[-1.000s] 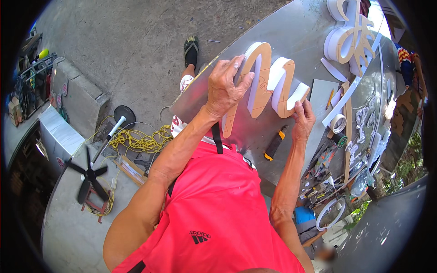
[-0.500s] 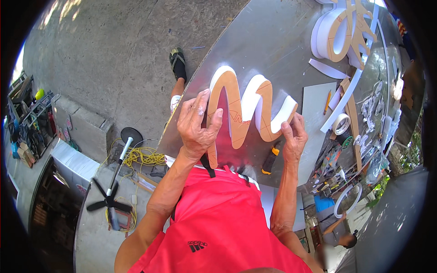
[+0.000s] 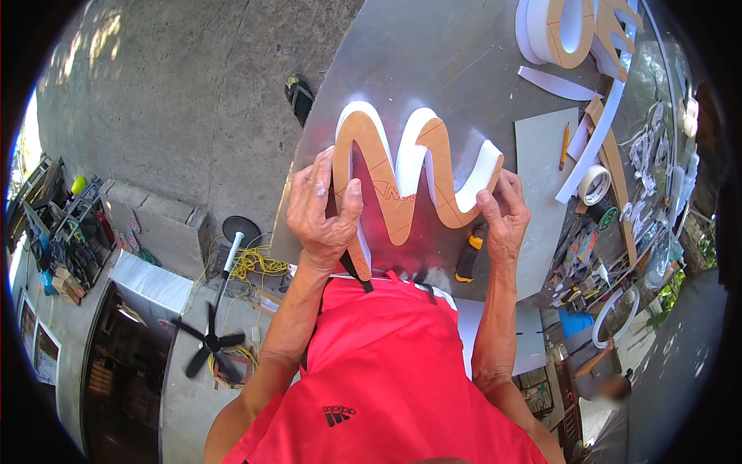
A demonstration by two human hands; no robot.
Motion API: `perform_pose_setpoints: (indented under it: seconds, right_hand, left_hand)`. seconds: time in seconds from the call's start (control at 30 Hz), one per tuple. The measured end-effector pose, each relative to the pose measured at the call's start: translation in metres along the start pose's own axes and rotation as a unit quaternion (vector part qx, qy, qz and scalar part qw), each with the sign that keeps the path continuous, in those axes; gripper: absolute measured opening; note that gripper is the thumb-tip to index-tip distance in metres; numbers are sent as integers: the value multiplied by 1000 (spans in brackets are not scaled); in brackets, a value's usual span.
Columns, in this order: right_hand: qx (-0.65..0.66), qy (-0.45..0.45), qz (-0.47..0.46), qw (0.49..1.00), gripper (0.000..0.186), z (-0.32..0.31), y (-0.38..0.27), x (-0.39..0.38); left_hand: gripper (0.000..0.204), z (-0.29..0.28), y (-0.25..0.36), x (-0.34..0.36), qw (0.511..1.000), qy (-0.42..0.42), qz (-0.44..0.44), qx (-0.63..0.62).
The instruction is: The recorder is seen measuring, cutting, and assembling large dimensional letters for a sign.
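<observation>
A big wavy sign letter [image 3: 410, 170] with a brown face and white foam sides lies over the shiny metal tabletop [image 3: 433, 54]. My left hand [image 3: 321, 209] grips the letter's left leg, thumb on its brown face. My right hand [image 3: 502, 216] holds the letter's right end, fingers curled round the white edge. Below the letter, between my hands, a yellow-and-black utility knife [image 3: 468, 259] rests on the table.
More white-and-brown letters [image 3: 564, 31] sit at the far right end, with white strips [image 3: 556, 81], a tape roll [image 3: 593, 184], a pencil [image 3: 564, 147] on a grey board [image 3: 541, 162], and tool clutter. On the floor: a fan [image 3: 212, 340], yellow cord [image 3: 255, 263], a sandal [image 3: 300, 93].
The view swung so the letter now sits lower and more central. Both hands keep their hold on it; the foot in the sandal is gone from view.
</observation>
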State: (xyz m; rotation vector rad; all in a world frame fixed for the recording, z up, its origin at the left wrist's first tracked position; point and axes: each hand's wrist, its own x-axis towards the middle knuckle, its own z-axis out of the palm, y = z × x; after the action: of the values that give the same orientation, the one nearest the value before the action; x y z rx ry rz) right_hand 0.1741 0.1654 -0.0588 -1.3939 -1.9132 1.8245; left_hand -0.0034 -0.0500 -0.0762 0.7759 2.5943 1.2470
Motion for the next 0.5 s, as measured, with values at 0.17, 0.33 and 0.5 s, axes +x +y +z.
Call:
perform_pose_setpoints:
  seconds: [0.17,0.33,0.5]
  right_hand:
    - [-11,6,3,1000,50,1,-2,-1]
    - [-23,7,9,1000,51,3,-7,0]
    - [-19,7,7,1000,50,2,-6,1]
  left_hand:
    - [47,2,1,0,1000,1,-13,-10]
    - [48,3,-2,-3,1000,3,-7,-1]
    - [49,5,-4,-7,999,10,-28,-18]
